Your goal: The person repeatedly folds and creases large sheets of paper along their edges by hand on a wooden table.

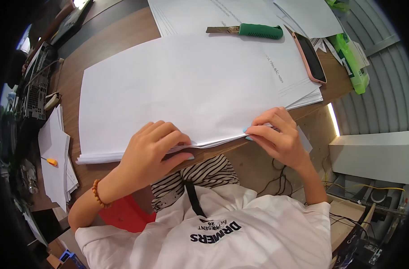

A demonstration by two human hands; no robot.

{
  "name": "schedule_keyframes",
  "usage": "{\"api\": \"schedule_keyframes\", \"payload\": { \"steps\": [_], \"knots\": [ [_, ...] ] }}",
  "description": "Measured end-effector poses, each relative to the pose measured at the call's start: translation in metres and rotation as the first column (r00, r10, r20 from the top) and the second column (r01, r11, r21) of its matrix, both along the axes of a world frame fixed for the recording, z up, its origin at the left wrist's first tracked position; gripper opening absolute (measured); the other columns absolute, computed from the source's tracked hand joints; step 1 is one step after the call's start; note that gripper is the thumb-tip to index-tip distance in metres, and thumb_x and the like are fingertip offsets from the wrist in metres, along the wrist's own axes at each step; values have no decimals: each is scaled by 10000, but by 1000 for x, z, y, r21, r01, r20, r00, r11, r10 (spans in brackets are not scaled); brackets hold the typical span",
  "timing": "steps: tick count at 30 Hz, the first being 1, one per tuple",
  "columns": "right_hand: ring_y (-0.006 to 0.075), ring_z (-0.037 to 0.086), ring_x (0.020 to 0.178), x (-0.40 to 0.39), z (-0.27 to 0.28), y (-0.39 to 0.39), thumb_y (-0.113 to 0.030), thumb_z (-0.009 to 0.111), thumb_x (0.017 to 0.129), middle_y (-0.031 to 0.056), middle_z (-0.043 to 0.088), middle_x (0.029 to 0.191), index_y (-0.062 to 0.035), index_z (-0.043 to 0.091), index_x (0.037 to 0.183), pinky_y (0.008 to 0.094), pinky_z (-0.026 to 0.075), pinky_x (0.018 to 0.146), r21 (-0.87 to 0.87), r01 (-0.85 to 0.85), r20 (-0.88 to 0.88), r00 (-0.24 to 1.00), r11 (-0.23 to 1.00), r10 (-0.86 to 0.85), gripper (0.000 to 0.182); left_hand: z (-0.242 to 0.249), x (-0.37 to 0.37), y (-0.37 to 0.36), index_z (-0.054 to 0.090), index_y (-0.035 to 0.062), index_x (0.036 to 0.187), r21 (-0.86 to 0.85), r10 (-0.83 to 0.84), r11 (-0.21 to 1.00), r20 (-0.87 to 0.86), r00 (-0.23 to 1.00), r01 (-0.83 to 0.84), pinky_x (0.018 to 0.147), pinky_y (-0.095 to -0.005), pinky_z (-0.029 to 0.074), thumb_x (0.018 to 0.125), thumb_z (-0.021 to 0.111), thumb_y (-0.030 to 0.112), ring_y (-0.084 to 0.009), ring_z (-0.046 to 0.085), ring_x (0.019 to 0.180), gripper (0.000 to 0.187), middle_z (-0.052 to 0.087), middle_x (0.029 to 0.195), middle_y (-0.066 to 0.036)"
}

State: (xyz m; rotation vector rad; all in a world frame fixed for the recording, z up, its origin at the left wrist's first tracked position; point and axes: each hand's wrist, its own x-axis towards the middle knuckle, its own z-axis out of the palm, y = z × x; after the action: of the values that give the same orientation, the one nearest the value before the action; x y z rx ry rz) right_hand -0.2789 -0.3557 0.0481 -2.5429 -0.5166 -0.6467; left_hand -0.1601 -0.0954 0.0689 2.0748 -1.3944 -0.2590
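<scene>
A large stack of white paper sheets (168, 85) lies across the wooden desk, its near edge at the desk's front. My left hand (155, 150) grips that near edge, fingers curled on top and thumb below. Farther right, my right hand (276, 136) pinches the edge of the sheets between thumb and fingers. Between the hands the edge is slightly lifted and bowed. A knife with a green handle (261, 31) rests on the paper at the far side, its blade brown and worn. Beside it lies a phone in a pink case (309, 58).
More printed sheets (186, 15) lie at the back. At left are loose papers (54, 148) with a small yellow tool (52, 162), and a keyboard (34, 101). A green packet (352, 67) sits at the right edge. Cables (280, 179) lie on the floor.
</scene>
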Motion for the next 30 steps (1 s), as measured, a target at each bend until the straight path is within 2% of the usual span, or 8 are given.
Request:
{"api": "schedule_keyframes", "payload": {
  "steps": [2,5,8,10,11,21,26,30],
  "knots": [
    [169,549,730,2,3,3,-58,719,696,3,579,813,-80,633,817,316,425,639,18,19,16,1000,1000,-19,151,0,-3,1,611,69,825,-53,36,998,149,988,-28,630,-319,445,774,669,67,-205,553,687,78,587,766,-39],
    [206,566,710,15,23,4,-44,690,734,39,588,787,-57,622,816,329,437,622,47,73,8,997,996,-73,107,21,7,-5,596,48,829,-30,210,977,9,978,-210,599,-337,450,789,646,52,-231,557,653,63,585,750,-77],
    [231,580,683,30,31,-4,-56,655,782,81,607,762,-18,623,834,340,452,618,233,187,-279,953,954,-119,72,18,31,-17,597,13,860,-71,133,989,38,990,-130,601,-349,460,830,616,85,-249,575,645,80,607,751,-117],
    [225,585,657,38,29,-18,-83,635,801,101,624,745,10,632,858,339,463,633,323,154,-526,849,934,42,109,12,41,-18,599,-2,869,19,131,991,-91,987,-130,601,-315,438,836,602,59,-215,543,642,69,602,747,-110],
    [92,522,671,39,34,-20,-64,637,801,18,589,739,-7,643,854,230,408,602,342,235,-648,761,910,47,78,10,42,-17,600,-17,877,104,141,987,-217,966,-121,601,-280,417,842,587,32,-181,511,639,62,597,744,-103],
    [157,539,591,23,36,-11,-143,645,798,84,621,696,15,653,822,295,438,573,278,297,-691,722,914,-25,160,7,25,-4,589,-26,825,183,164,975,-213,963,-126,644,-265,379,834,608,55,-167,462,683,84,551,743,-68],
    [192,604,636,38,38,-16,-187,646,800,124,639,688,23,659,826,310,464,594,136,216,-692,719,967,-64,212,-9,22,0,606,60,809,97,83,987,383,920,-130,788,-329,371,828,646,177,-213,474,838,125,532,824,-43],
    [225,611,665,52,56,-17,-245,692,750,136,645,705,21,668,804,330,478,625,-119,160,-735,649,980,-195,273,-15,26,4,593,67,811,87,24,994,469,883,-73,764,-319,372,817,656,195,-212,471,833,143,510,841,-45]
  ]
}}
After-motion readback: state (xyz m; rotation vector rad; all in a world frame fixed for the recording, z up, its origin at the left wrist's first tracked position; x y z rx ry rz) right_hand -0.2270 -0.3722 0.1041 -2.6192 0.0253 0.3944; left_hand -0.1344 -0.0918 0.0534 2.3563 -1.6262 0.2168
